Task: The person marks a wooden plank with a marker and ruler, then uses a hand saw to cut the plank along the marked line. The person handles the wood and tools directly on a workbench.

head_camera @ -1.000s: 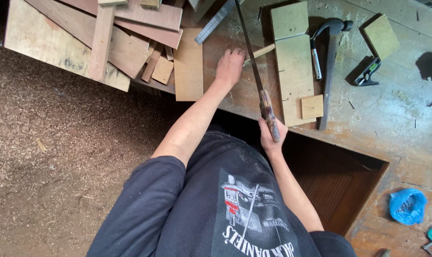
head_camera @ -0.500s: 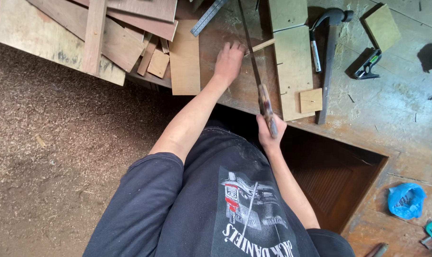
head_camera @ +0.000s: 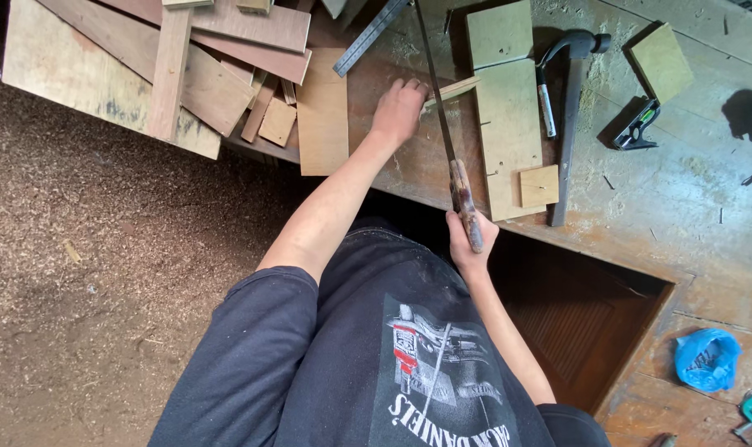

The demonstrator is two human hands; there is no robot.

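Sawdust covers the ground on one side of me, and a worn wooden workbench [head_camera: 682,207] stretches across the top of what I see. At its near edge my right hand [head_camera: 469,240] is closed around the dark handle of a handsaw [head_camera: 442,108], whose thin blade runs away from me over the bench. My left hand [head_camera: 398,112] lies farther in, fingers spread and pressing down on a thin wooden strip [head_camera: 452,89] that lies across the saw blade; that hand is flat on the wood, not wrapped around it. Just beside the blade lies a long pale board [head_camera: 508,124] with a small square offcut [head_camera: 539,185] resting on its near end. A hammer [head_camera: 568,116] lies alongside that board, head at the far edge of the bench. A heap of plywood scraps [head_camera: 169,74] overhangs the bench's end above the sawdust, with a metal ruler [head_camera: 368,37] slanting beside it. Another square block [head_camera: 661,62] sits farther along, near a small black tool [head_camera: 634,126]. A crumpled blue plastic bag [head_camera: 706,358] lies on the low boards near the bench's open cavity; I cannot tell what is inside it.
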